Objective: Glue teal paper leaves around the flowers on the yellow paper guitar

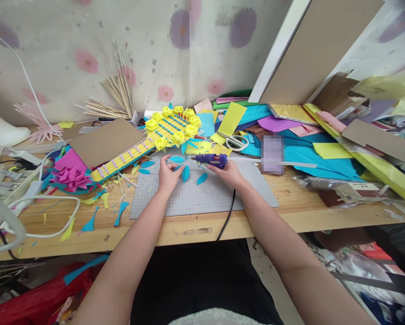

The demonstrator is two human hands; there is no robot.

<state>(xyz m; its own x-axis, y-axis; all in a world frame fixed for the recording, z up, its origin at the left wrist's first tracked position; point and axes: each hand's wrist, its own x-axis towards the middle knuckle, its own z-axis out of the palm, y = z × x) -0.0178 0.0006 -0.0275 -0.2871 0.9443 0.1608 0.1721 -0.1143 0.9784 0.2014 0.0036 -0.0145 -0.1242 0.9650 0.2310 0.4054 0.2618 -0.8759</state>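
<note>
My left hand (167, 174) pinches a small blue paper petal (185, 173) above the grey cutting mat (202, 198). My right hand (227, 174) is wrapped round a purple hot glue gun (211, 160), its nozzle pointing left toward the petal. More blue petals (177, 159) lie loose on the mat around my hands. Just beyond them lies a yellow paper guitar (148, 144) ringed with yellow paper flowers.
White scissors (236, 142) lie on a heap of coloured paper sheets (290, 140) at the right. A pink paper flower (72, 176), cardboard (104, 142), wooden sticks (116, 97) and white cables (36, 212) sit left. Paper scraps litter the wooden table (195, 230). A board (310, 45) leans at the back right.
</note>
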